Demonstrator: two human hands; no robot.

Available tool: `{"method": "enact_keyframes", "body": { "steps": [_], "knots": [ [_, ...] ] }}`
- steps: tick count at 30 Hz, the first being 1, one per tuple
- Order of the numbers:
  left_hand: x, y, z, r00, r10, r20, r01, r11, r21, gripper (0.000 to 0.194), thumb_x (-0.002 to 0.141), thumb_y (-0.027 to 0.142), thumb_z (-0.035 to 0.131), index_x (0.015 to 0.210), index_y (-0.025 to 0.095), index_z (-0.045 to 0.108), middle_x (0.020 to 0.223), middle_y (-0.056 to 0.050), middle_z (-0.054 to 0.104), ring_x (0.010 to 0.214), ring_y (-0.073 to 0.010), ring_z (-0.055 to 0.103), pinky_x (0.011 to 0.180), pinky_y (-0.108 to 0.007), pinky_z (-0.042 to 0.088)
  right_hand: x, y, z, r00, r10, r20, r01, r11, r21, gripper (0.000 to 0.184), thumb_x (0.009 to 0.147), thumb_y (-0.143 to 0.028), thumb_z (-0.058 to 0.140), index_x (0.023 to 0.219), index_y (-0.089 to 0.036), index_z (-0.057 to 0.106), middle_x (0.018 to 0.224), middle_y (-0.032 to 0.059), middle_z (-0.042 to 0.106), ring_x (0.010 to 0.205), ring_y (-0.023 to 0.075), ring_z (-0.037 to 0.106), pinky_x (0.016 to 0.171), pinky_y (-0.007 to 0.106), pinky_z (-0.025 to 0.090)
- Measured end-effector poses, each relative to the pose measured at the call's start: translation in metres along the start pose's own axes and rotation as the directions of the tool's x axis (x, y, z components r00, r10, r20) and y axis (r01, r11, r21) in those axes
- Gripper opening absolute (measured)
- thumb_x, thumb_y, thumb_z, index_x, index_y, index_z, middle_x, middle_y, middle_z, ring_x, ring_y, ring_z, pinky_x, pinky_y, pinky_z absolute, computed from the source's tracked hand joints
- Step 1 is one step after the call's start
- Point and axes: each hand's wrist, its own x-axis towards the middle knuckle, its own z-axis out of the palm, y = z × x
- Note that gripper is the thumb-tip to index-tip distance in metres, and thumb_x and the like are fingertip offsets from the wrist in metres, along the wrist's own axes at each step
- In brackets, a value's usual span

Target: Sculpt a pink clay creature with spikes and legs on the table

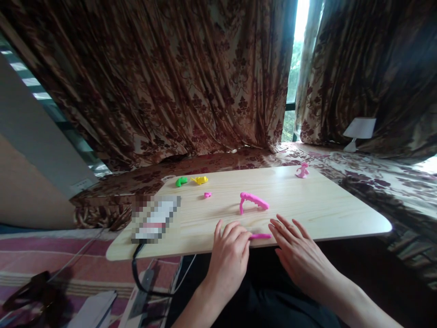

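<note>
Near the front edge of the table lies a thin pink clay roll (261, 236). My left hand (229, 250) rests palm down over its left end, fingers apart and slightly bent, hiding that end. At the other end is my right hand (294, 248), flat with its fingers stretched out; whether it touches the tip I cannot tell. Just beyond both hands stands a bent pink clay piece (254, 200), propped on one leg with its other end on the table. A small pink lump (208, 195) sits farther left.
Green clay (181, 181) and yellow clay (200, 180) lie at the back left of the pale wooden table (327, 205). A pink figure (302, 170) stands at the back right. A blurred-out object (157, 221) with a black cable (136, 269) lies on the left.
</note>
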Motion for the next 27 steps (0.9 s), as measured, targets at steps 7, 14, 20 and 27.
{"method": "enact_keyframes", "body": {
  "steps": [7, 14, 20, 27],
  "knots": [
    [0.008, -0.004, 0.006, 1.000, -0.018, -0.015, 0.019, 0.998, 0.058, 0.020, 0.086, 0.013, 0.046, 0.094, 0.022, 0.063, 0.091, -0.003, 0.062, 0.093, -0.0202, 0.054, 0.105, -0.050, 0.026, 0.005, 0.003, 0.012, 1.000, -0.010, 0.011, 0.009, 1.000, 0.019, 0.048, 0.083, -0.010, 0.041, 0.131, -0.013, 0.048, 0.137, 0.0119, 0.047, 0.134, 0.0277, 0.028, 0.107, 0.049, 0.026],
    [0.009, -0.003, 0.002, 0.999, -0.022, -0.040, 0.025, 0.996, 0.083, 0.019, 0.086, 0.013, 0.046, 0.084, 0.023, 0.063, 0.085, -0.002, 0.059, 0.088, -0.0193, 0.054, 0.102, -0.047, 0.028, 0.014, -0.005, 0.007, 0.999, -0.006, 0.040, 0.003, 0.998, 0.066, 0.058, 0.078, -0.006, 0.041, 0.136, -0.017, 0.042, 0.140, 0.0087, 0.043, 0.135, 0.0263, 0.025, 0.108, 0.048, 0.024],
    [0.001, -0.009, 0.004, 0.999, -0.048, -0.021, 0.048, 0.999, 0.021, 0.022, 0.084, 0.013, 0.049, 0.097, 0.024, 0.062, 0.089, -0.002, 0.061, 0.089, -0.0189, 0.054, 0.101, -0.044, 0.031, 0.007, -0.013, 0.010, 0.997, -0.041, 0.066, 0.037, 0.997, 0.071, 0.058, 0.077, -0.008, 0.043, 0.135, -0.017, 0.042, 0.141, 0.0083, 0.043, 0.137, 0.0259, 0.019, 0.110, 0.049, 0.018],
    [0.000, -0.007, 0.002, 0.998, -0.066, -0.014, 0.066, 0.998, 0.009, 0.018, 0.083, 0.016, 0.053, 0.095, 0.024, 0.063, 0.088, -0.002, 0.060, 0.088, -0.0202, 0.055, 0.101, -0.047, 0.031, 0.009, -0.014, 0.010, 0.998, -0.027, 0.063, 0.025, 0.999, 0.035, 0.054, 0.080, -0.015, 0.047, 0.134, -0.014, 0.044, 0.142, 0.0107, 0.041, 0.136, 0.0283, 0.022, 0.109, 0.050, 0.022]
  ]
}}
